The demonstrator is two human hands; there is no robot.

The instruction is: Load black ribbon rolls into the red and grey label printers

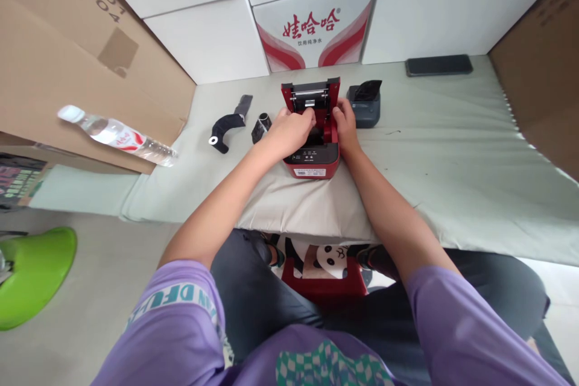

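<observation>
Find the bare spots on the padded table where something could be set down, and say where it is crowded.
Free: cloth right of the grey device, below the phone. Crowded: around the red printer, under both hands, with black parts to its left.

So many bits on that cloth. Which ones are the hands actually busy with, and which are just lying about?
In hand:
- red printer, lid open
- left hand, reaching into its open bay
- right hand, against its right side

Lying about:
- grey printer
- black roll
- black curved part
- phone
- water bottle
- cardboard boxes
</observation>
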